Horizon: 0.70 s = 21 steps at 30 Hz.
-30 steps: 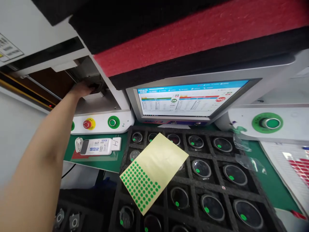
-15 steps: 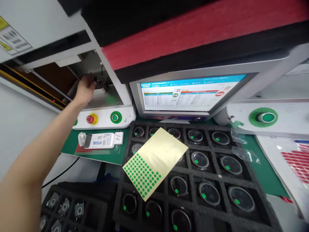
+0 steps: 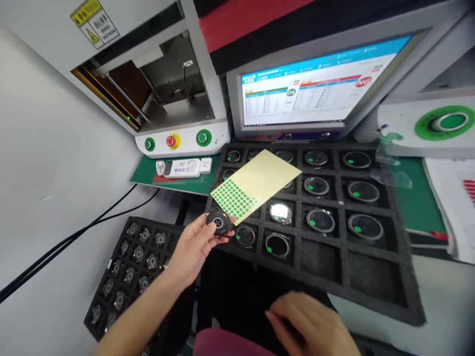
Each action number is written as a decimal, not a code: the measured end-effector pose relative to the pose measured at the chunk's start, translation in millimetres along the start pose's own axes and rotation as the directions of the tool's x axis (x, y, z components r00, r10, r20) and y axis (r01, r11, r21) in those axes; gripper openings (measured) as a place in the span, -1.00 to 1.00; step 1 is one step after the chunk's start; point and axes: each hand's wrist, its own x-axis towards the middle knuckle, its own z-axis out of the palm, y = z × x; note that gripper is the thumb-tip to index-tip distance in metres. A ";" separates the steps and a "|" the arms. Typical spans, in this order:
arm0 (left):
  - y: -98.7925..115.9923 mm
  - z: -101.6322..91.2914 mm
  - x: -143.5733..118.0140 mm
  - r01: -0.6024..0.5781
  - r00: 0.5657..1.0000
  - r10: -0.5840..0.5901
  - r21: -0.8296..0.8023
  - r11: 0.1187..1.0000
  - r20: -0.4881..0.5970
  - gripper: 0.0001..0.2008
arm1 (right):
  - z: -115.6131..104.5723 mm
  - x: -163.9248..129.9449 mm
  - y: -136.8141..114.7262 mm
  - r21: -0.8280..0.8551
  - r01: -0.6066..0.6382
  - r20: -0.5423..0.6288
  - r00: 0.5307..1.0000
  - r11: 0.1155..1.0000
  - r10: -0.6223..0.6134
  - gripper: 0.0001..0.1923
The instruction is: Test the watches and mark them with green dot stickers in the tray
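My left hand (image 3: 193, 244) holds a small round black part (image 3: 218, 222) by its edge, just off the near left corner of the black foam tray (image 3: 371, 284). A yellow sheet of green dot stickers (image 3: 256, 185) lies tilted on that tray, right behind the part. Many of the tray's pockets hold round lens-like parts with green dots (image 3: 321, 220). My right hand (image 3: 315, 324) rests low in front of the tray, over my lap, fingers loosely curled with nothing seen in them.
A second foam tray of small parts (image 3: 129, 267) sits lower left. Behind it stands a white machine (image 3: 178, 99) with an open chamber, a red stop button and green buttons. A monitor (image 3: 315, 84) stands behind the tray. Black cables (image 3: 74, 237) run left.
My left hand has come out of the machine's chamber, down toward me, now holding the round black part. The view has dropped and turned left; my right hand has come into sight.
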 end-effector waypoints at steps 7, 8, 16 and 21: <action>-41.5 32.3 -30.1 -0.195 0.981 0.192 0.215 0.957 0.033 -0.83 | -36.3 66.2 -29.9 0.164 -0.092 -0.391 0.908 0.982 0.150 -0.77; -41.7 33.6 -31.1 -0.229 0.973 0.226 0.275 0.934 0.045 -0.84 | -35.5 67.3 -30.4 0.191 -0.092 -0.407 0.898 0.977 0.164 -0.79; -32.6 15.5 -23.2 -0.646 0.760 0.425 0.503 0.574 0.491 -0.79 | -36.8 63.9 -29.6 0.275 -0.022 -0.468 0.870 0.961 0.154 -0.81; -25.5 7.9 -17.9 -0.686 0.721 0.383 0.518 0.511 0.578 -0.78 | -37.0 62.5 -25.2 0.313 -0.047 -0.401 0.899 0.949 0.177 -0.83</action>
